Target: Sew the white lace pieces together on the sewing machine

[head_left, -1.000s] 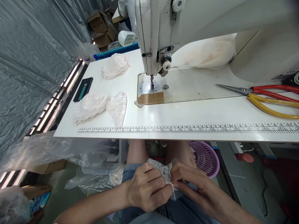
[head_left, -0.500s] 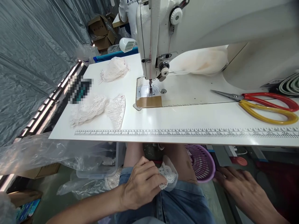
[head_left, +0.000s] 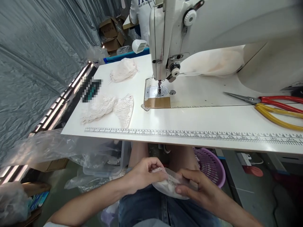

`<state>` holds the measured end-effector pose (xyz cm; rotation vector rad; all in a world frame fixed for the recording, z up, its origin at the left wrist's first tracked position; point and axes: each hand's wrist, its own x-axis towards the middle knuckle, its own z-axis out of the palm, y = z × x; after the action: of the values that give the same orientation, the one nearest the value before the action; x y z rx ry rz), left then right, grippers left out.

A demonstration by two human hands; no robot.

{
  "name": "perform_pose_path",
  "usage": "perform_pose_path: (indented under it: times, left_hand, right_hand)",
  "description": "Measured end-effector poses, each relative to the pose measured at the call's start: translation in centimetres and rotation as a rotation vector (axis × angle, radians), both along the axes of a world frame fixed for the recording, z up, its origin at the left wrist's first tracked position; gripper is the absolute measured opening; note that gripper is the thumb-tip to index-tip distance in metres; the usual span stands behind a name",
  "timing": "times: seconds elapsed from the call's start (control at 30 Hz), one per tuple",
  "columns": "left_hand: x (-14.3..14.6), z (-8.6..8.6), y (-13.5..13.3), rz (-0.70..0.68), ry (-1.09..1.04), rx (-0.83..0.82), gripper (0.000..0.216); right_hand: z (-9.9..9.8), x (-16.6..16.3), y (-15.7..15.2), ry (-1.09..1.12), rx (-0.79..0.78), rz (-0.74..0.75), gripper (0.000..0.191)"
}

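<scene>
Both hands at work on a white lace piece, held over the denim-covered lap, in front of and below the near edge of the bench. The left hand grips it, thumb pressed over the lace trim; the right hand pinches the sheer opposite side between thumb and fingers. Half a second earlier the right hand was away beside the purple basket; it is now back on the piece, which lies spread between the hands. The handling is thus two-handed again, with the fabric apparently being turned or arranged. The left fingertips, the underside of the piece and part of its trim are hidden, so any seam there cannot be judged.

Below the bench's near edge, left, stands a clear plastic bin, its contents obscured by film. A printed ruler follows that edge. Toward the near left corner lie a lace bundle and a triangular lace panel; a further bundle lies toward the far edge. A dark object at the left edge is pixelated. The scissors, right, have their handles cut off by the frame. The sewing machine partly hides a co-worker beyond.
</scene>
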<state>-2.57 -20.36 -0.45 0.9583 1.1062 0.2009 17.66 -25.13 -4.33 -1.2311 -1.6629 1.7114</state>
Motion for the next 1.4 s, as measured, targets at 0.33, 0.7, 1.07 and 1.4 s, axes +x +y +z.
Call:
perform_pose_path:
  times: [0.33,0.7,1.07,1.4]
  left_hand:
    - [-0.7,-0.2,0.1,-0.034,-0.105,-0.08,0.047]
    - [-0.7,-0.5,-0.4,-0.031,-0.051,-0.044,0.04]
    - [-1.1,-0.3,-0.6,-0.037,-0.075,-0.054,0.045]
    - [-1.1,-0.5,-0.3,-0.12,-0.091,-0.009,0.034]
  right_hand:
    - [0.8,-0.1,0.6,0.218,-0.251,0.01,0.038]
    - [0.8,-0.6,0.5,0.229,-0.336,-0.009,0.043]
    - [0.8,-1.1,0.4,0.241,-0.33,-0.033,0.046]
    - [0.8,-1.0,0.3,0.27,-0.332,-0.013,0.041]
